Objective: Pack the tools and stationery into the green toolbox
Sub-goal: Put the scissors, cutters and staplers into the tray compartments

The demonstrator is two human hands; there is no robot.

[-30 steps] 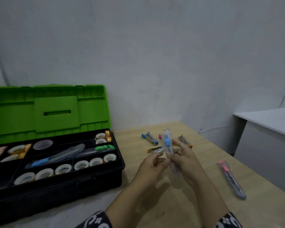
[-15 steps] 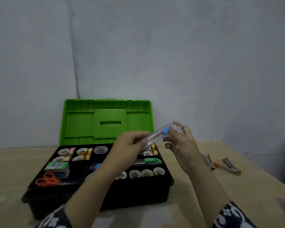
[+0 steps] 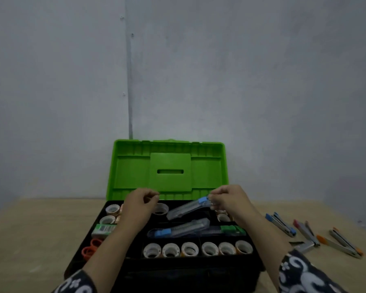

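1. Green plastic forms the raised lid of the toolbox (image 3: pixel 167 166), which is seen open at the centre of the frame on a pale wooden table (image 3: pixel 30 240); the black tray is largely filled.
2. Six tape rolls (image 3: pixel 198 248) are lined up in the front compartment; further rolls are noted at the upper left and upper right of the tray.
3. Two packaged cutters are already laid in the middle compartment: one with a blue slider (image 3: pixel 178 229) and one with a green end (image 3: pixel 228 230), lying just beside each other.
4. A green-labelled box (image 3: pixel 103 229) and orange-handled scissors (image 3: pixel 91 248) are stowed at the tray's left side.
5. The right hand (image 3: pixel 228 199) is closed in a pinch on the blue-capped end of a clear-wrapped cutter (image 3: pixel 186 209), which is held tilted, its free end pointing down and left over the middle of the tray. It is not yet set down.
6. The left hand (image 3: pixel 140 205) is loosely curled above the tray's upper left, clear of the cutter; nothing can be seen in it.
7. Several staplers or clips with blue, pink and orange ends (image 3: pixel 313 232) are left on the table at the lower right, well apart from the box.
8. Packing is judged well advanced: the held cutter is to be placed, the loose items on the right are to be collected, and the lid is to be closed.
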